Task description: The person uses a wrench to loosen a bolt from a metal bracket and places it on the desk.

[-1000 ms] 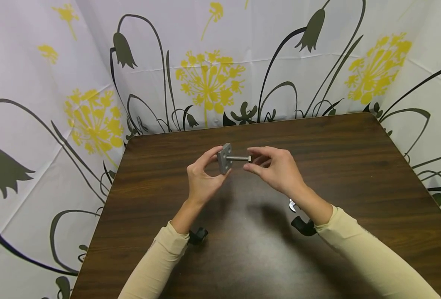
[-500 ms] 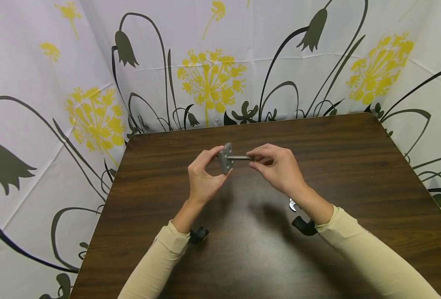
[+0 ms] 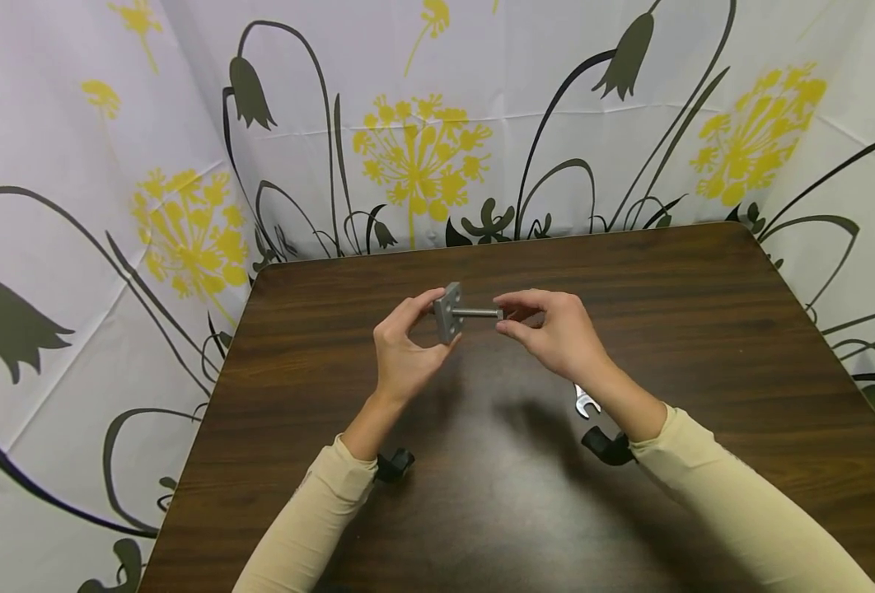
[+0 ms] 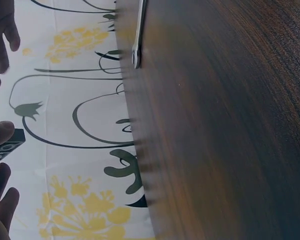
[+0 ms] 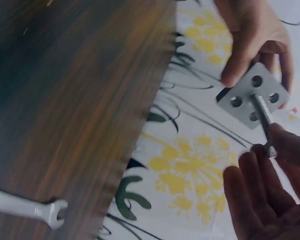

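My left hand point(image 3: 411, 354) grips a grey square plate point(image 3: 446, 315) by its edges, thumb below and fingers above, over the table. In the right wrist view the plate point(image 5: 243, 106) shows several round holes near its corners. A steel hex bolt point(image 3: 476, 313) stands out of its middle, its threaded shank pointing right and the head outward. My right hand point(image 3: 559, 333) pinches the bolt point(image 5: 262, 115) at the head end between thumb and index finger, the other fingers loosely bent. In the left wrist view, only a corner of the plate point(image 4: 12, 141) shows past the fingers.
An open-end wrench point(image 3: 586, 401) lies on the brown wood-grain table point(image 3: 319, 329), partly hidden under my right forearm. Black wrist mounts point(image 3: 606, 445) sit on both wrists. A white curtain point(image 3: 297, 165) with a flower print hangs behind the table and along both sides.
The right fingers first stand loose around the bolt head, then close over it, and now shift slightly so the head shows again. The left hand and plate stay nearly still.
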The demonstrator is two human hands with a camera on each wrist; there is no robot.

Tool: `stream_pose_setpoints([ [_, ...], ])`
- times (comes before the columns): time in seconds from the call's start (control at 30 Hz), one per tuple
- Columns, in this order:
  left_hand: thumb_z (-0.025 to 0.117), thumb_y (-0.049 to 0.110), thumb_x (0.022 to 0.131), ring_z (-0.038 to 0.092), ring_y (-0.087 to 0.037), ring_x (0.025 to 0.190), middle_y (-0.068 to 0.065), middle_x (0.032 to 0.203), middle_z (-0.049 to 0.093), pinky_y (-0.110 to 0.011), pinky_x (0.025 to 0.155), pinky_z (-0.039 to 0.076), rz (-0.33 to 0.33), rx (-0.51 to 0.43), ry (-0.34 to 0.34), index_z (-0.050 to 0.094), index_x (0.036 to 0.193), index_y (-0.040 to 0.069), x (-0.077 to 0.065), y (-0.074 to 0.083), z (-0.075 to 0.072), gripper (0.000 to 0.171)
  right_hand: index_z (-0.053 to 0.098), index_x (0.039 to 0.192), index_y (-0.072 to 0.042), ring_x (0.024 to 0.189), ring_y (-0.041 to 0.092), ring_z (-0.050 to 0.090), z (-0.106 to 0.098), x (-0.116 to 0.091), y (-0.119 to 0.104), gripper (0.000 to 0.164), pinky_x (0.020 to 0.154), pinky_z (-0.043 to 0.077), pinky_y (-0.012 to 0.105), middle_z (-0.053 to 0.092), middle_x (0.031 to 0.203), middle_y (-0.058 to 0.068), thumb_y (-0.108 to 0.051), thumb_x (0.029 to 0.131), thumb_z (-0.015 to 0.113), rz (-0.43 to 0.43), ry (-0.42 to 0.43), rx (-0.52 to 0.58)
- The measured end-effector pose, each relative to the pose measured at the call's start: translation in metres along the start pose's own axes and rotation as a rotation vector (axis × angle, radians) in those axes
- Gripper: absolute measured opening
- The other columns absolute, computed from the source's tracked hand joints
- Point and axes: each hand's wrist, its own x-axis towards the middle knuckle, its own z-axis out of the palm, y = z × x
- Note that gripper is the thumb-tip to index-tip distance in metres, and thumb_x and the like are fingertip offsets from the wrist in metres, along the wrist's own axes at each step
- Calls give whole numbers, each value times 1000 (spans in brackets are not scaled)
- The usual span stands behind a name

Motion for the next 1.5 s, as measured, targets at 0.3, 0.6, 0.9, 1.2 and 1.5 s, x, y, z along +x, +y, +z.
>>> stream_pose_setpoints([
  [0.3, 87, -8, 59, 65, -22, 84, -9, 88, 68, -41, 76, 56, 25, -7, 18, 70, 112, 1, 3, 8, 1, 57, 75, 106, -9, 75, 17, 70, 1, 2, 0, 24, 64, 56, 31, 73, 85, 1, -28, 94, 67, 76, -39, 65],
  [0.6, 84, -15, 56, 65, -25, 82, -14, 86, 66, -42, 77, 57, 41, -32, 16, 68, 109, -5, 8, 21, 0, 56, 75, 111, -16, 84, 12, 68, 2, 0, 2, 28, 67, 53, 33, 73, 95, -5, -36, 91, 71, 9, 35, -69],
  [0.9, 84, -2, 64, 66, -18, 87, -4, 92, 68, -33, 83, 55, -9, -45, -17, 70, 117, 7, 0, 0, 4, 55, 76, 105, -11, 82, 12, 66, 1, 1, 5, 21, 66, 55, 28, 72, 94, -2, -16, 85, 78, -38, 32, -5],
  [1.2, 84, -2, 65, 66, -19, 87, -4, 93, 69, -32, 84, 55, -12, -57, -13, 70, 117, 7, 0, 2, 3, 55, 75, 105, -11, 73, 13, 67, 0, 0, 4, 23, 65, 54, 32, 72, 82, -2, -29, 95, 67, 75, -37, 18],
  [1.5, 83, -3, 66, 66, -20, 88, -5, 95, 69, -33, 85, 55, -7, -65, -6, 69, 118, 7, 1, 2, 3, 55, 75, 107, -10, 82, 16, 69, -1, 2, 5, 24, 66, 56, 29, 74, 92, 2, -28, 91, 72, 19, 12, 44],
])
